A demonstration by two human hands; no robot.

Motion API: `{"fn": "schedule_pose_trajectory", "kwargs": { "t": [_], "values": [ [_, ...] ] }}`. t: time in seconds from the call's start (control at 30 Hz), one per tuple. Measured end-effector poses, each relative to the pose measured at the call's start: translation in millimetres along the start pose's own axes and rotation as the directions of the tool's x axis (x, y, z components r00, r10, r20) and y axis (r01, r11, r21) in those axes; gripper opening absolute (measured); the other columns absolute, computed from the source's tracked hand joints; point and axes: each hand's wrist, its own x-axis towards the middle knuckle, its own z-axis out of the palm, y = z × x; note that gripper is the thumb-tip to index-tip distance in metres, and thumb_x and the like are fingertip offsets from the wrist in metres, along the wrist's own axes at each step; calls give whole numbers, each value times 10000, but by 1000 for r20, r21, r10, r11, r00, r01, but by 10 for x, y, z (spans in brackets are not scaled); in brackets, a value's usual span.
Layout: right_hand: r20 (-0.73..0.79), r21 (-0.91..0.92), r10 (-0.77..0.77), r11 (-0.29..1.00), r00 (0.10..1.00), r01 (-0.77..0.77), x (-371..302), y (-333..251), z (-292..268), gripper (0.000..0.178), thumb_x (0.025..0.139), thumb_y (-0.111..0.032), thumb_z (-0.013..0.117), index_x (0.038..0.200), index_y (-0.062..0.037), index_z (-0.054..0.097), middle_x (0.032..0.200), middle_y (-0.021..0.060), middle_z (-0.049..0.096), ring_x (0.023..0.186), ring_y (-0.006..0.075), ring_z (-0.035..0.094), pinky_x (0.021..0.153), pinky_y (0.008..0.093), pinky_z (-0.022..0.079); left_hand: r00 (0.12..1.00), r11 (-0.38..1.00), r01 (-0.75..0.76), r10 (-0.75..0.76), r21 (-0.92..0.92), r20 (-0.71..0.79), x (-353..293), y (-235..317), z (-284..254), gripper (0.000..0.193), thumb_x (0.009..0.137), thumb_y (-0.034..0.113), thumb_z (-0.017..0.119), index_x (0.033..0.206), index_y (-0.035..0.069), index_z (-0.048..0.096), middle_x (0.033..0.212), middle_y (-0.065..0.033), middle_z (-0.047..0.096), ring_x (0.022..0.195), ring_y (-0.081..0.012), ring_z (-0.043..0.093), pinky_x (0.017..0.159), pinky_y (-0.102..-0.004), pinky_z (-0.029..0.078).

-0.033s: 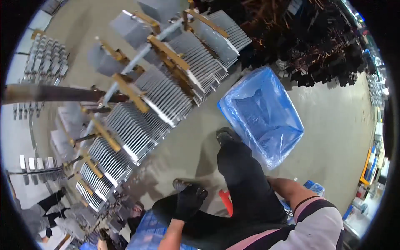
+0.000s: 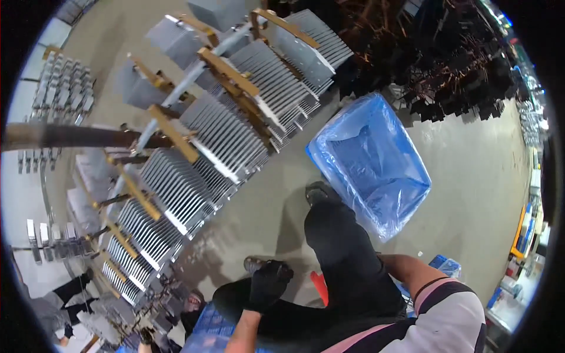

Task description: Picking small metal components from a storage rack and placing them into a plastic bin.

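Observation:
My left hand [image 2: 270,284], in a black glove, rests at my bent left knee. Its fingers are curled in, and no object shows in them. My right forearm [image 2: 415,272] goes down beside my right thigh, which hides the right hand. In front of my right foot stands a blue bin [image 2: 391,138] lined with clear blue plastic film; no parts show inside it. To the left of the bin hangs a slanted rack [image 2: 194,73] with rows of grey finned metal parts [image 2: 226,126] on yellow-brown brackets.
Dark parts [image 2: 450,65] hang thickly at the far right of the rack. A red thing [image 2: 319,287] lies between my legs. Blue film-wrapped stuff [image 2: 445,265] is beyond my right arm. Another person [image 2: 193,305] is at the lower left. More hanging parts [image 2: 65,88] stand at far left.
The rack of finned parts has shifted slightly to the left and down in the picture. My hands and the blue bin stay almost where they were.

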Motion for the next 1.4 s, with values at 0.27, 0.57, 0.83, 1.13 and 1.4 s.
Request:
{"fn": "schedule_pose_trajectory", "kwargs": {
  "t": [0.27, 0.57, 0.83, 1.13, 1.4],
  "values": [
    [-43, 263, -34, 964, 998, 44, 840, 370, 373, 351, 950, -188, 617, 1282, -74, 622, 1107, 31, 687, 1001, 117, 610, 865, 351, 502, 999, 983, 32, -31, -181, 9, 308, -463, 645, 329, 824, 327, 656, 1057, 98, 701, 1076, -150, 667, 1024, -354, 632, 863, -487, 510],
    [-25, 451, -214, 869, 976, 202, 1330, -704, -79, 347, 966, -173, 597, 1297, -71, 616, 1145, 43, 683, 1030, 140, 613, 898, 360, 499, 996, 998, 39, -36, 40, -82, 401, -991, 628, 323, 903, 382, 638, 1002, 83, 709, 992, -163, 702, 954, -360, 668, 807, -466, 533],
    [101, 626, -309, 759, 946, 181, 1174, -605, -652, 344, 980, -159, 579, 1310, -69, 610, 1179, 53, 680, 1056, 160, 616, 928, 367, 496, 905, 982, -47, -36, -185, -424, 472, 607, -428, 244, 910, 248, 649, 1059, 58, 682, 1042, -145, 694, 1000, -354, 663, 865, -454, 527],
    [-274, -679, -944, 326, 185, 657, -1107, -3726, -1329, 421, 972, -154, 545, 1371, -19, 527, 1379, 225, 534, 1268, 371, 520, 1017, 456, 460, 605, 690, 13, 570, 723, -555, 1385, 1506, -2594, 362, 910, 220, 653, 1229, 52, 617, 1184, -207, 631, 1130, -382, 593, 943, -471, 478],
    [-398, 56, -905, 141, 151, 988, -1174, -5920, -1413, 483, 969, -341, 586, 1350, -56, 503, 1122, 117, 587, 994, 211, 558, 861, 340, 484, 715, 460, 204, 533, 864, -452, 2741, 1622, -3073, 395, 848, 115, 584, 1241, 82, 610, 1066, -180, 677, 954, -352, 661, 801, -449, 517]
  ]
}}
